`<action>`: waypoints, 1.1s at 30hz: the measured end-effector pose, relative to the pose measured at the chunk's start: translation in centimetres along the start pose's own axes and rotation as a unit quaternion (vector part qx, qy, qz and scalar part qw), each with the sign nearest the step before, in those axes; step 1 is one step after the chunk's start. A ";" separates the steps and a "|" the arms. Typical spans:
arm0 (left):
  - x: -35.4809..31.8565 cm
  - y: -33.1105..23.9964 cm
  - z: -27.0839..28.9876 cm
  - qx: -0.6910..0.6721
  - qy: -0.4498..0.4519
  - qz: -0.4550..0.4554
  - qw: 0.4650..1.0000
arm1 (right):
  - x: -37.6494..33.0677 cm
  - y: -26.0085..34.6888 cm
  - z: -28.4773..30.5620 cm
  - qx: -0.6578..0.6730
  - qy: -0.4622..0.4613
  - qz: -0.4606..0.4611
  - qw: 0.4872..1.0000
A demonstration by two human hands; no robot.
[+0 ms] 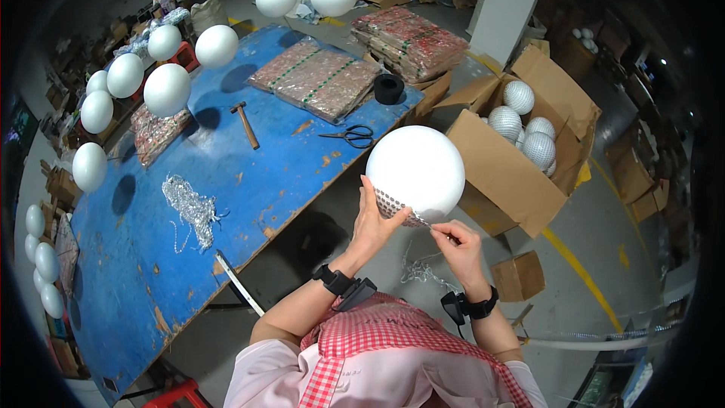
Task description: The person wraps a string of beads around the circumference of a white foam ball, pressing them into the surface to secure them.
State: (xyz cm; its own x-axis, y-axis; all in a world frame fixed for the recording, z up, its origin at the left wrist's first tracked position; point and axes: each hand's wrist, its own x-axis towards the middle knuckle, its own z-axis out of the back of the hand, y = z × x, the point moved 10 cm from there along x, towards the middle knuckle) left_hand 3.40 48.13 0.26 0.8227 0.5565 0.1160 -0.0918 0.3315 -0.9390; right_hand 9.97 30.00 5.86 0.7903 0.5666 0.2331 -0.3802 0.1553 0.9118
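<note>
A large white ball (417, 170) is held up in front of me, off the table's near edge. Rows of silvery sequins (390, 204) cover its lower left part. My left hand (371, 223) grips the ball from below on the left, its thumb pressed by the sequin rows and its fingers against the side. Beside the ball's lower right, my right hand (459, 245) is closed in a pinch on a silvery sequin strand (423, 221) that runs to the ball's underside. A loose length of strand (420, 270) dangles below, between my forearms.
On the worn blue table (279, 174) lie a hammer (245, 127), scissors (353, 135), black tape (389, 89), a silvery strand pile (190, 210) and a wrapped sequin pack (313, 79). Several white balls (167, 91) stand along its far side. At right, an open carton (506, 174) holds sequin-covered balls (539, 149).
</note>
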 end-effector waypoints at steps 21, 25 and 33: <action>0.3 2.2 -0.9 -0.057 0.030 0.075 0.995 | -1.7 -3.4 0.4 0.304 0.082 -0.170 0.934; 0.3 1.9 -0.8 -0.046 0.010 0.061 0.997 | -1.8 -1.5 2.2 0.156 0.056 -0.135 0.977; 0.0 1.7 -0.6 -0.026 0.001 0.059 0.998 | -1.7 1.6 5.3 -0.036 -0.049 0.024 0.998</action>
State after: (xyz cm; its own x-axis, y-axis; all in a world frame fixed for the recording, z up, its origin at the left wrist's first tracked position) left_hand 3.56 48.25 -1.57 0.8095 0.5871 0.0034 -0.1581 0.2236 -0.9618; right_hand 10.60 24.97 8.70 0.8124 0.4936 0.3104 -0.4491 0.1902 0.8730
